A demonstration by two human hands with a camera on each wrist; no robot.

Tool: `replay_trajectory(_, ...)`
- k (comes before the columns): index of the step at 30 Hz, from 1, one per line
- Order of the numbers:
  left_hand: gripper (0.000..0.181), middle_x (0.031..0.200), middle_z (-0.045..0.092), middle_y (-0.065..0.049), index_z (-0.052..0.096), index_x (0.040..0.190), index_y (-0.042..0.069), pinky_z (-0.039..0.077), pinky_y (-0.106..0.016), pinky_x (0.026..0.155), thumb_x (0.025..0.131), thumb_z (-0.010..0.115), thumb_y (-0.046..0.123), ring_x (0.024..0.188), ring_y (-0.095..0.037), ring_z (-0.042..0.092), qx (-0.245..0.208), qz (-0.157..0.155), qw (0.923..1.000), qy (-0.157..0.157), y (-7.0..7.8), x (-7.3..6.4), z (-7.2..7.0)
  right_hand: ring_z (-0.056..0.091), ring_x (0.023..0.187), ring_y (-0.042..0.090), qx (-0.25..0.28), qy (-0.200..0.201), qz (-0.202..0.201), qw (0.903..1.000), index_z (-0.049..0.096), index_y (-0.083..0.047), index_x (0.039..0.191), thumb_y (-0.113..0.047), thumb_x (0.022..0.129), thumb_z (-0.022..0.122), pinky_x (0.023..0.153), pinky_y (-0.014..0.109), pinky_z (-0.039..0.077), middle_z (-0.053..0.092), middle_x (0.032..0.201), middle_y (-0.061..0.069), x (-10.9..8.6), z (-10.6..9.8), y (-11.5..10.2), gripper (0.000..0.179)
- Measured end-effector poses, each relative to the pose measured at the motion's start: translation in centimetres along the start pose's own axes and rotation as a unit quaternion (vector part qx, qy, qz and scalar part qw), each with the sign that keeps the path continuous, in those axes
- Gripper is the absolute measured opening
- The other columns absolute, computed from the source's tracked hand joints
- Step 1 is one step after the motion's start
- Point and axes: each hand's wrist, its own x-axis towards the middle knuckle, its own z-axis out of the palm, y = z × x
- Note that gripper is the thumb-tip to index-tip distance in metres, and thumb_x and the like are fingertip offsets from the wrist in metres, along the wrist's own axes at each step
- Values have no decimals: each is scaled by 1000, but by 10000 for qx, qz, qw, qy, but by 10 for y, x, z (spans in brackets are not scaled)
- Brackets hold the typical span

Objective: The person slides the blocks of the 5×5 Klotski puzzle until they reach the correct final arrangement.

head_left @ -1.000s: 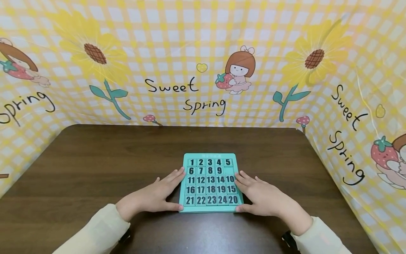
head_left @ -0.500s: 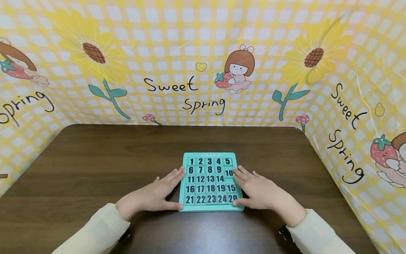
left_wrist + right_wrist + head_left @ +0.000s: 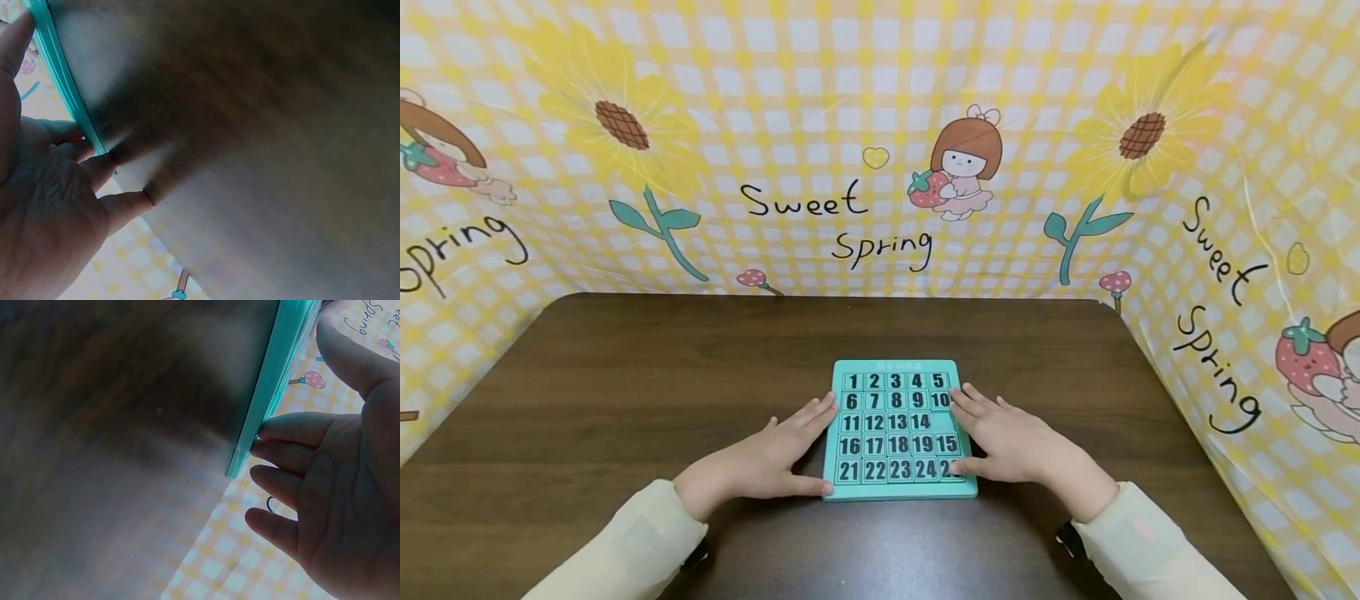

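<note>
A turquoise sliding number puzzle (image 3: pixel 891 492) lies flat on the table, its numbered tiles in rows. My left hand (image 3: pixel 763 458) rests against its left side, fingers extended along the edge and thumb at the near left corner. At the right side, my right hand (image 3: pixel 1011 437) has its fingertips at the 10 tile (image 3: pixel 939 400), which sits at the end of the second row. Its thumb lies over part of the 20 tile (image 3: pixel 946 469). The slot right of the 14 tile (image 3: pixel 920 422) has no tile. Both wrist views show straight fingers beside the puzzle's turquoise rim (image 3: pixel 265 381).
The dark wooden table (image 3: pixel 662 358) extends around the puzzle on all sides. A yellow checked cloth (image 3: pixel 805 108) printed with flowers and lettering hangs behind it and along both sides.
The 10 tile has slid away from me, from the third row up into the second, leaving its former slot vacant. My right hand has shifted up and left with it; the left hand stays put.
</note>
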Motion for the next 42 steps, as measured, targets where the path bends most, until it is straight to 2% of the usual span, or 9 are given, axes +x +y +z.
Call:
replay_trajectory(11,104,169,2,-5,9,161,11,13,-80,107,88,66,59,156,-34,6,-4,-16,10000,-26,0,0,0,15,154,33,156,24,-43,9999,35,-2,153,-52,93,62,117,63,24,22,165,14,-16,4,0,83)
replay_trajectory(25,103,169,2,-6,10,161,11,13,-80,107,89,66,59,155,-34,6,-11,33,10000,27,-2,0,1,23,153,29,-45,155,-299,9994,43,-5,150,-57,92,61,116,60,29,32,162,10,-48,15,-17,81)
replay_trajectory(32,103,169,1,-6,10,161,11,12,-80,107,89,66,58,156,-33,5,-15,28,10000,24,-2,0,1,25,152,29,-211,204,-316,9991,44,-4,149,-58,91,60,115,60,30,34,161,9,-50,17,-21,81)
replay_trajectory(42,103,169,2,-5,10,161,11,12,-79,108,88,66,59,156,-32,5,2,-8,10000,16,-2,0,1,24,152,31,-213,213,-258,9992,41,-2,150,-58,92,60,114,62,31,32,162,12,-41,14,-19,83)
